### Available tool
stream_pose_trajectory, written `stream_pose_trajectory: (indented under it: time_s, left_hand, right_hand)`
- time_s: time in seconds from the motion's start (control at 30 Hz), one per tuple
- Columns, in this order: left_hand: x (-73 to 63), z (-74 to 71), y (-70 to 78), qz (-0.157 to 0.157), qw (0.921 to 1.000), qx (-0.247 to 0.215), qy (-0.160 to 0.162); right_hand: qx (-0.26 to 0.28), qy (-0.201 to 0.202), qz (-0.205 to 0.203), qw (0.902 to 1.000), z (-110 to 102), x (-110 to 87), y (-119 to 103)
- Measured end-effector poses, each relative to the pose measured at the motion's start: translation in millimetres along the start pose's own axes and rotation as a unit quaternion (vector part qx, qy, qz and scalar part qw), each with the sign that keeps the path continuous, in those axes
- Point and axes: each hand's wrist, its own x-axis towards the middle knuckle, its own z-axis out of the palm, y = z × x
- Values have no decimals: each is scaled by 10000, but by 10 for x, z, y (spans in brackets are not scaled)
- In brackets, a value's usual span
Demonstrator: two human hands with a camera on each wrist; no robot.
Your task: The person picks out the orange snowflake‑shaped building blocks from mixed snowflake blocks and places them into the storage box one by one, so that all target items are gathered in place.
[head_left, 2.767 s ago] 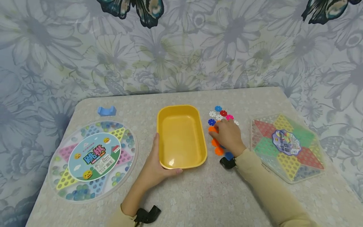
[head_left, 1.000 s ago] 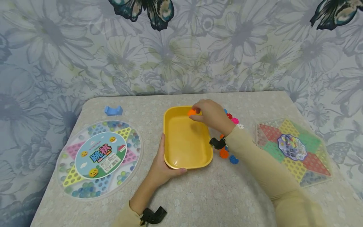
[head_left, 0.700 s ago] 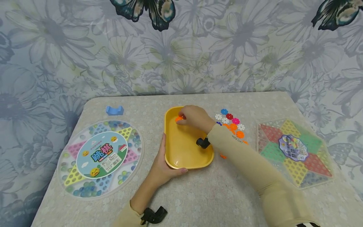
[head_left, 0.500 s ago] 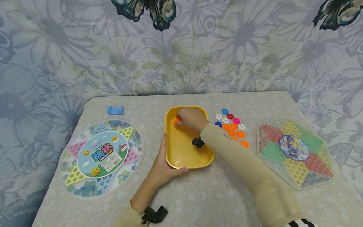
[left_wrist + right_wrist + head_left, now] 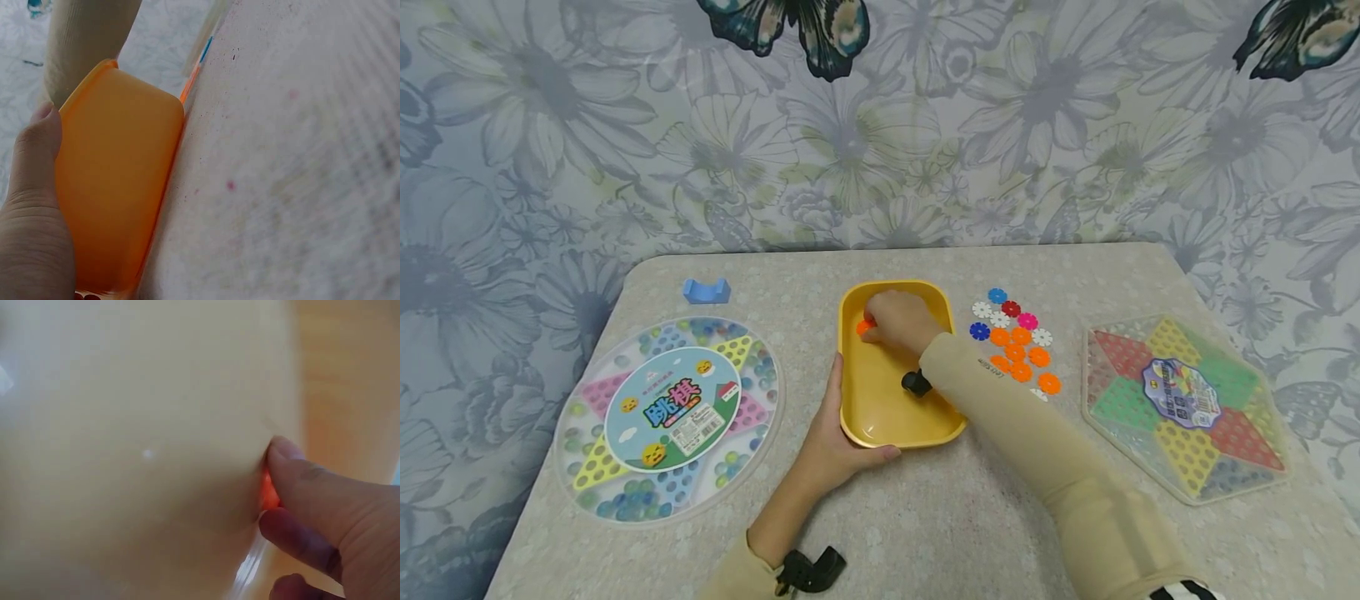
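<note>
One orange piece (image 5: 864,327) is pinched by right fingers (image 5: 295,532) inside a yellow tray (image 5: 887,408) that left fingers (image 5: 832,385) grip.

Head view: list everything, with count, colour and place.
Table: one, beige, foreground.
Floral wall covering: one, grey, behind.
Butterflies: two, dark teal, top edge.
Curved block: one, light blue, rear left.
Round Chinese checkers set: one, multicoloured, left.
Hexagonal checkers set: one, multicoloured, right.
Rectangular tray: one, yellow, centre.
Flower-shaped discs: at least seven orange, four white, two blue, one red, one pink, right of tray.
Pinched disc: one, orange, inside tray.
Wrist cameras: two, black, at wrists.
Striped fabric: one, black-white, bottom edge.
Sleeves: two, beige, on forearms.
Left hand: one, gripping tray's left side.
Right hand: one, inside tray, pinching disc.
</note>
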Motion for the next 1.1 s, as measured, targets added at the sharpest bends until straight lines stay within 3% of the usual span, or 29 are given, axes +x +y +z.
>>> stream_pose_trajectory:
  time_s: [0.23,0.4,0.57,0.7,0.87,1.1]
  left_hand:
    - [-2,7,-12,19,10000,-7,47]
    - [-5,19,-22,-34,10000,-26,75]
    - [-8,21,-17,40,10000,-15,44]
    - [-11,26,-11,75,10000,4,60]
    - [-8,29,-8,141,9999,0,55]
    - [5,29,-5,224,9997,-11,92]
  right_hand:
    - [333,50,-216,9992,-177,-133,78]
    - [614,295,-66,9977,-492,-406,195]
    - [864,686,87,9939,-676,-729,490]
    - [991,719,571,9908,-637,-961,852]
    - [878,402,1233,9877,-424,-1170,1259]
    - [697,273,1686,9828,-169,-1300,1502]
